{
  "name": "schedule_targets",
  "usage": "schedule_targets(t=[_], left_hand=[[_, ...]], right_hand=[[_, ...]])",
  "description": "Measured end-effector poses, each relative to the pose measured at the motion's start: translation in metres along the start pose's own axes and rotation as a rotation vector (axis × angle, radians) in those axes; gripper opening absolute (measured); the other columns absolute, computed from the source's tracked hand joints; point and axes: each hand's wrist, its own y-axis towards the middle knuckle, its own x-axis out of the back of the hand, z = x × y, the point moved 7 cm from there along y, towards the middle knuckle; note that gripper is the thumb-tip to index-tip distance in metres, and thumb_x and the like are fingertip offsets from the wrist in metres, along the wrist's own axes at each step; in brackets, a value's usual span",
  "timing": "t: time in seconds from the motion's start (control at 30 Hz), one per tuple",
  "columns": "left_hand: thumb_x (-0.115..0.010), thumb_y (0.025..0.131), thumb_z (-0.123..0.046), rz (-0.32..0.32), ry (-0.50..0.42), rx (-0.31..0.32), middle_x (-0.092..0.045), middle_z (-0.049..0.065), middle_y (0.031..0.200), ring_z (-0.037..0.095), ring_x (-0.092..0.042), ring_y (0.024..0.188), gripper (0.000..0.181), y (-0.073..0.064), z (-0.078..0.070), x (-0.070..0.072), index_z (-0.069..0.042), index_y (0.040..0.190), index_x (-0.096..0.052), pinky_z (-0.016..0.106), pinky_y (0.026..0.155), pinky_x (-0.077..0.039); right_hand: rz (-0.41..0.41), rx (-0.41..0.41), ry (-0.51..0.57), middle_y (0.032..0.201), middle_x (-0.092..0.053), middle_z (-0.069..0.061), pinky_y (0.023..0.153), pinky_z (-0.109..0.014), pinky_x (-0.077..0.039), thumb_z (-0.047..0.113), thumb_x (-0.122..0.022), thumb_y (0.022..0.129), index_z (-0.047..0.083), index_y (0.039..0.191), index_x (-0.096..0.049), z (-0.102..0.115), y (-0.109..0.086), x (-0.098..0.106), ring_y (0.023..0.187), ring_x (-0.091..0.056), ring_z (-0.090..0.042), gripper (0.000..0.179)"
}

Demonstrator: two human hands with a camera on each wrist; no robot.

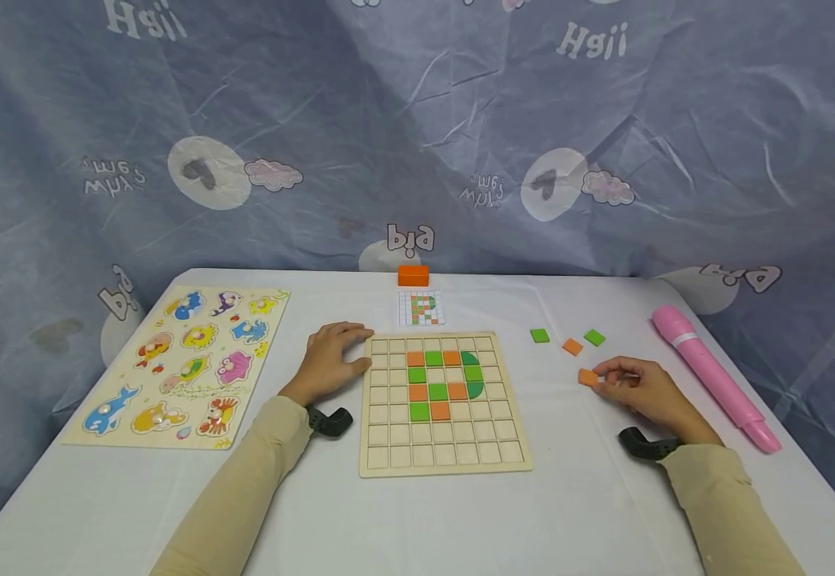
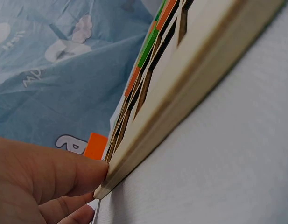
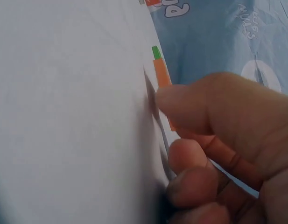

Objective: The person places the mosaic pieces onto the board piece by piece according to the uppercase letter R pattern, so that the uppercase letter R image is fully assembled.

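Note:
A wooden grid board point(image 1: 446, 466) lies in the middle of the table, with orange and green tiles set in its cells and curved green pieces at their right side. My left hand point(image 1: 327, 360) rests at the board's upper left edge; in the left wrist view its thumb point(image 2: 83, 173) touches the rim. To the right of the board, my right hand point(image 1: 641, 390) pinches an orange square tile point(image 1: 586, 378) between thumb and fingers. Just beyond it lie another orange tile point(image 1: 572, 346), a green tile point(image 1: 594, 338) and a second green tile point(image 1: 540, 336).
A small pattern card point(image 1: 421, 308) stands behind the board, against an orange block point(image 1: 413, 276). At the left lies a sea-animal puzzle board point(image 1: 245, 376). A pink microphone-shaped object point(image 1: 716, 376) lies along the right side. Patterned cloth point(image 1: 389, 160) hangs behind the white table point(image 1: 461, 528).

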Motion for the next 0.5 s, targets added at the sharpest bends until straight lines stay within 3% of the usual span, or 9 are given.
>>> schedule_targets(t=[0.27, 0.5], left_hand=[[-0.074, 0.095, -0.022, -0.003, 0.000, 0.006, -0.059, 0.017, 0.154, 0.040, -0.042, 0.151, 0.053, -0.002, 0.001, 0.002, -0.006, 0.145, -0.068, 0.063, 0.123, -0.025], [-0.073, 0.096, -0.022, 0.000, 0.000, 0.000, -0.059, 0.016, 0.154, 0.040, -0.042, 0.151, 0.052, -0.001, -0.002, 0.002, -0.006, 0.145, -0.068, 0.064, 0.123, -0.025]], right_hand=[[0.092, 0.015, 0.070, 0.098, -0.070, -0.005, 0.055, -0.029, -0.053, 0.005, -0.074, 0.099, -0.009, 0.125, -0.066, 0.024, 0.006, -0.021, 0.066, -0.058, -0.009, 0.031], [0.151, 0.151, 0.115, 0.099, -0.076, -0.008, 0.063, -0.023, -0.051, -0.004, -0.075, 0.095, -0.009, 0.119, -0.068, 0.062, 0.006, -0.049, 0.075, -0.063, -0.007, 0.026]])
